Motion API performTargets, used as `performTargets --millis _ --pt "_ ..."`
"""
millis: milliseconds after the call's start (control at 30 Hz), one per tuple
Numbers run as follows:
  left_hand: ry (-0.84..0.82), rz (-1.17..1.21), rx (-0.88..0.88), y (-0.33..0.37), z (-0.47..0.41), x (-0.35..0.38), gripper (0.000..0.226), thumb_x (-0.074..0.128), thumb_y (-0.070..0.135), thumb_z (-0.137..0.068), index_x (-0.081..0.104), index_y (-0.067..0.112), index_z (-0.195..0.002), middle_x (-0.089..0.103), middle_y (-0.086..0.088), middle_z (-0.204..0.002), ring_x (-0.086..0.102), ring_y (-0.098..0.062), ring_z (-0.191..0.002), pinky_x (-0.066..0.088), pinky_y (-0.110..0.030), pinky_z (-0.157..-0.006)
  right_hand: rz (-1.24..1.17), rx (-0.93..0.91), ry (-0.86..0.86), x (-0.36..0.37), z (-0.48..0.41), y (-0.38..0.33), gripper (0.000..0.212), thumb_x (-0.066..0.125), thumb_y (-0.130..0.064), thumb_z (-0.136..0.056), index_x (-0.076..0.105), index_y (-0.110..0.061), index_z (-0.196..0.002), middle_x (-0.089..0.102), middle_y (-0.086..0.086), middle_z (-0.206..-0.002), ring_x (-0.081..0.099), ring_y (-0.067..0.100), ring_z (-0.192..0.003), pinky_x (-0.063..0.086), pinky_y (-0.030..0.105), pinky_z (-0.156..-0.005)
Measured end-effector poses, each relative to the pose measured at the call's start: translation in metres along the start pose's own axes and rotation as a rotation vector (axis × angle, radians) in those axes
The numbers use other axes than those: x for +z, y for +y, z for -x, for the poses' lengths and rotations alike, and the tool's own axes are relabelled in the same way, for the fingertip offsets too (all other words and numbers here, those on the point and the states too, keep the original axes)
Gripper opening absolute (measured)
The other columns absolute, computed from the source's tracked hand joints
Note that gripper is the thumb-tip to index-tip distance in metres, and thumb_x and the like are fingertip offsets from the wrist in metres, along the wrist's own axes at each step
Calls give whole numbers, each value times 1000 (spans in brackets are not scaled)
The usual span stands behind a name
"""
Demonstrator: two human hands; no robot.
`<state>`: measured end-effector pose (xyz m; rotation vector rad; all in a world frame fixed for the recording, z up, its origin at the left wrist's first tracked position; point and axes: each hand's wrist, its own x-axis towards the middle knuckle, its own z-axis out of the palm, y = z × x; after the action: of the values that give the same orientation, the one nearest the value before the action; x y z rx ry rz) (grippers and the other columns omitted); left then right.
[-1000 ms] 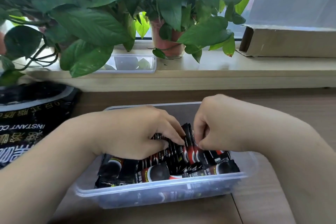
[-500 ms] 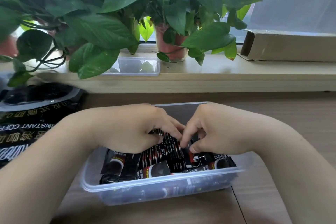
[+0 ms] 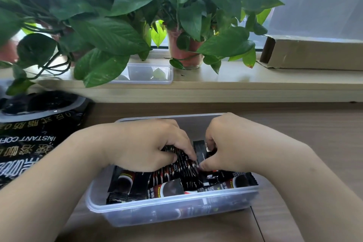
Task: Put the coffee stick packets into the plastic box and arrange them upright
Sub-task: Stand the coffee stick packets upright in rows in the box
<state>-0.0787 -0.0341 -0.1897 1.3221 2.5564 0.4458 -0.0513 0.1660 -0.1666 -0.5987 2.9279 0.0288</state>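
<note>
A clear plastic box [image 3: 137, 211] sits on the wooden table in front of me, holding several black and red coffee stick packets [image 3: 169, 186]. My left hand [image 3: 145, 145] lies on top of a row of packets standing on edge, fingers curled over them. My right hand [image 3: 229, 141] is just to its right inside the box, its thumb and fingers pinching the top of one black packet [image 3: 199, 150] that stands beside the row. More packets lie flat along the box's near wall.
A large black instant coffee bag [image 3: 29, 143] lies on the table at the left. On the sill behind stand potted plants [image 3: 182, 49], a small clear container [image 3: 149, 73] and a cardboard box [image 3: 314, 53]. Leaves hang over the sill's edge.
Both hands stay inside the box. My right hand's fingers shifted to pinch one packet and set it against the row, which my left hand keeps holding.
</note>
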Motion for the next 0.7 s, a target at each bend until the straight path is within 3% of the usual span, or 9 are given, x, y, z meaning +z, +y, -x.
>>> performTargets --millis 133,267,367,433,567,700 --pt "-46 -15 -18 5 -1 0 49 48 14 -82 70 38 -119 60 25 -118 42 -1 -115 29 -13 -104 55 43 -6 2 -1 -7 50 75 -59 -74 49 -19 -60 46 -3 -62 52 19 -70 30 24 -45" --pt "-56 -5 -33 5 -1 0 55 41 15 -76 71 37 -116 60 23 -119 42 -5 -117 30 -17 -105 51 35 -3 4 -4 -4 41 75 -60 -72 66 -20 -79 57 -6 -70 59 19 -82 38 24 -51" --pt "-29 -1 -44 3 -2 3 55 42 16 -76 72 40 -114 59 23 -120 41 0 -116 28 -9 -101 1 6 19 5 -6 -2 38 74 -58 -72 74 -24 -88 70 -7 -83 63 17 -88 51 28 -67" --pt "4 7 -56 -1 -3 7 56 43 16 -75 71 46 -113 57 25 -119 39 7 -113 27 -5 -96 -72 -8 30 3 -6 0 29 74 -53 -76 74 -27 -89 71 -10 -84 63 12 -85 51 27 -70" --pt "20 25 -72 -3 -3 9 55 44 16 -77 68 50 -113 50 29 -119 38 14 -111 28 -5 -93 -319 -102 -20 2 -5 12 11 71 -38 -86 76 -28 -89 73 -13 -76 58 -4 -62 41 17 -60" --pt "78 57 -63 3 -2 2 48 47 13 -75 76 30 -109 60 17 -115 54 2 -106 39 -13 -93 -391 -155 -71 1 -2 16 18 78 -29 -83 77 -27 -101 71 -21 -69 55 -13 -52 36 3 -51"
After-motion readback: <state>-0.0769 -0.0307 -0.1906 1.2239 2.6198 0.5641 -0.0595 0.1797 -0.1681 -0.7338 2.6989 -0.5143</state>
